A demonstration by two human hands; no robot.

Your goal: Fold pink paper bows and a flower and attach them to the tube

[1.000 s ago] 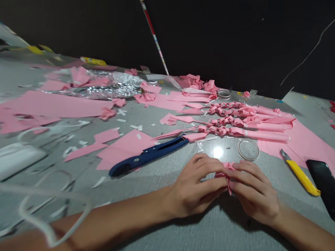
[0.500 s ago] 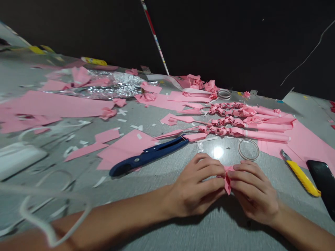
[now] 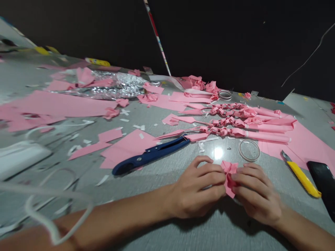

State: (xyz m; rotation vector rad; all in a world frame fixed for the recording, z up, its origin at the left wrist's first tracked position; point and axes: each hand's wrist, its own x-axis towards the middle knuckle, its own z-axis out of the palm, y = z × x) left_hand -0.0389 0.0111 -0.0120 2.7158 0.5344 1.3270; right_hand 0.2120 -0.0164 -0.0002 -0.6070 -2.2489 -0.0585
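Between my two hands is a small folded piece of pink paper (image 3: 229,174), creased and partly spread. My left hand (image 3: 201,186) pinches its left side, and my right hand (image 3: 258,191) has its fingers closed on the right side; both thumbs are hidden. Just beyond my right hand lies a roll of thin tape (image 3: 249,150). Blue-handled scissors (image 3: 149,156) rest to the left of my left hand. Past the hands, several pink paper flowers with rolled stems and twisted, chain-like strips (image 3: 227,130) lie side by side.
A yellow utility knife (image 3: 302,176) and a black phone (image 3: 323,183) lie at right. Pink sheets (image 3: 65,104), silver foil wrap (image 3: 125,85) and white scraps cover the left and back. A white cable (image 3: 52,219) loops in the left foreground, near a white device (image 3: 23,157).
The pink paper between my hands has been opened out wider, with more of its upper part showing. The view has shifted slightly; the things on the table have stayed put.
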